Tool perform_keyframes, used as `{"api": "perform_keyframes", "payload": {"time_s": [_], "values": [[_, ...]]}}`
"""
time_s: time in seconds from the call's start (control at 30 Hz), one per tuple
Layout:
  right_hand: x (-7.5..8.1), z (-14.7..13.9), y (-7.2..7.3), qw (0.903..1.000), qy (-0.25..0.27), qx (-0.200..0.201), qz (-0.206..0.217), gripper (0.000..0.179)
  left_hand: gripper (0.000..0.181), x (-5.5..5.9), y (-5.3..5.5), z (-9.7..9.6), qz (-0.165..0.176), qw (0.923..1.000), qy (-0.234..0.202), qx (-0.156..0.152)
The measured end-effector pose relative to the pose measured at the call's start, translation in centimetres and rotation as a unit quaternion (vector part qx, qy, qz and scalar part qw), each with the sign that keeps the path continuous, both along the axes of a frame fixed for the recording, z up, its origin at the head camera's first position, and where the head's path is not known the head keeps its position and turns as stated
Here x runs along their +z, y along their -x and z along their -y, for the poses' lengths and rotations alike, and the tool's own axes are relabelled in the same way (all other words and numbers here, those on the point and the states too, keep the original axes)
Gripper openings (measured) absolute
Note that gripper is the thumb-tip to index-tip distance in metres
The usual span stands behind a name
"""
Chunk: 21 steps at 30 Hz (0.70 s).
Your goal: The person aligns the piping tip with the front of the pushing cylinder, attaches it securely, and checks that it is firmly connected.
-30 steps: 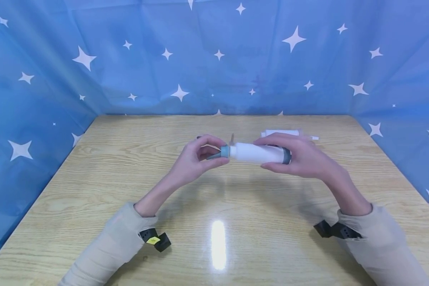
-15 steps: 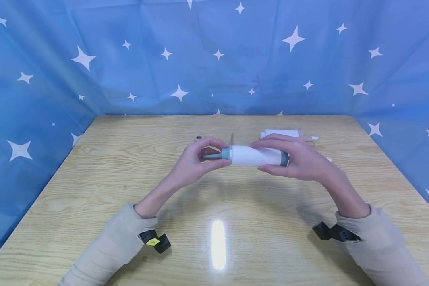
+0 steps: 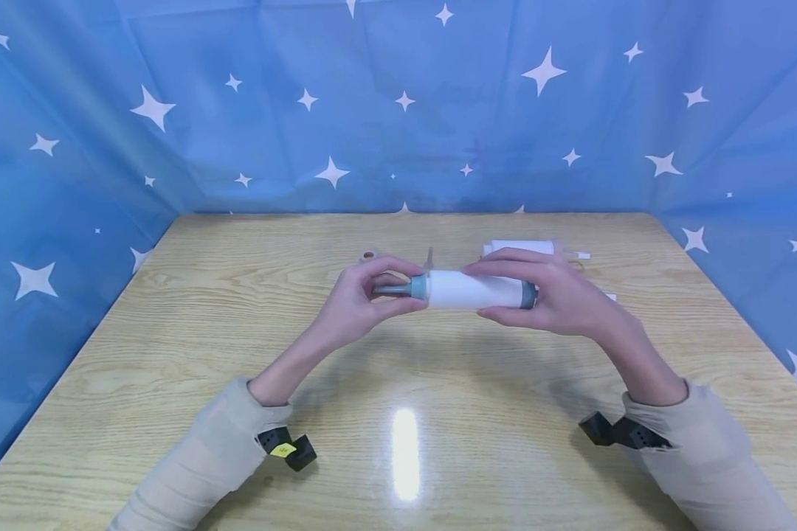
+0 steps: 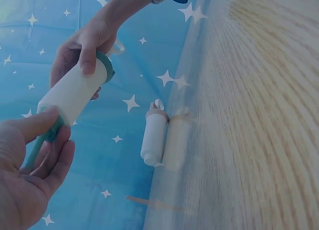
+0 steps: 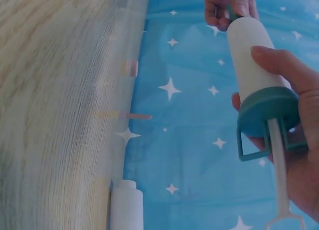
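Note:
Both hands hold an icing syringe (image 3: pixel 461 289) level above the table in the head view. It has a white barrel, a teal end collar with finger loops (image 5: pixel 251 145) and a pale plunger rod (image 5: pixel 279 165). My right hand (image 3: pixel 551 291) grips the barrel near the collar, thumb on one side and fingers on the other. At the opposite end, my left hand (image 3: pixel 365 291) pinches the base of a teal nozzle (image 3: pixel 418 287) between thumb and fingers. The nozzle's base sits against the barrel, and its thin tip points into the left palm.
Behind the right hand lies a second white syringe (image 4: pixel 155 135) with a beige collar. A small beige ring-shaped piece (image 3: pixel 368 255) lies beyond the left hand. A thin brownish piece (image 3: pixel 429 257) shows behind the held syringe. A blue star-patterned curtain (image 3: pixel 398 110) surrounds the wooden table (image 3: pixel 239 251).
The barrel has shifted slightly left toward the nozzle; the white neck that showed between them is now covered. The nozzle has straightened in line with the barrel. Both hands keep their hold.

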State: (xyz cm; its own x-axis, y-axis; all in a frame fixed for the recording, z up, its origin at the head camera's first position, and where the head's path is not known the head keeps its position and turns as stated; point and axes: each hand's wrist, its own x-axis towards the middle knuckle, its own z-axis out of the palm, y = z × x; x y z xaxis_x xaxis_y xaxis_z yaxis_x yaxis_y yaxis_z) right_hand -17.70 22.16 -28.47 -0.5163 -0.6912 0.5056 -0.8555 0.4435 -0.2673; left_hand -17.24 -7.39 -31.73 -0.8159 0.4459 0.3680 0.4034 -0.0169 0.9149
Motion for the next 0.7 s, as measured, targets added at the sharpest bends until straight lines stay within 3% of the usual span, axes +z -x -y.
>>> {"api": "perform_keyframes", "payload": {"time_s": [0.27,0.43,0.7], "values": [[0.15,0.16,0.01,1.0000,0.008,0.000,-0.003,0.055,0.032,-0.01,-0.07,-0.14,-0.043,0.9989,-0.016,0.003],[0.11,0.20,0.05,0.9999,0.012,0.000,-0.007,0.054,0.025,-0.09,-0.06,-0.18,-0.049,0.9985,-0.022,0.015],[0.12,0.07,0.06,0.9997,0.017,0.009,-0.018,0.049,0.029,0.09,-0.03,-0.17,0.019,0.9995,-0.024,0.003]]}}
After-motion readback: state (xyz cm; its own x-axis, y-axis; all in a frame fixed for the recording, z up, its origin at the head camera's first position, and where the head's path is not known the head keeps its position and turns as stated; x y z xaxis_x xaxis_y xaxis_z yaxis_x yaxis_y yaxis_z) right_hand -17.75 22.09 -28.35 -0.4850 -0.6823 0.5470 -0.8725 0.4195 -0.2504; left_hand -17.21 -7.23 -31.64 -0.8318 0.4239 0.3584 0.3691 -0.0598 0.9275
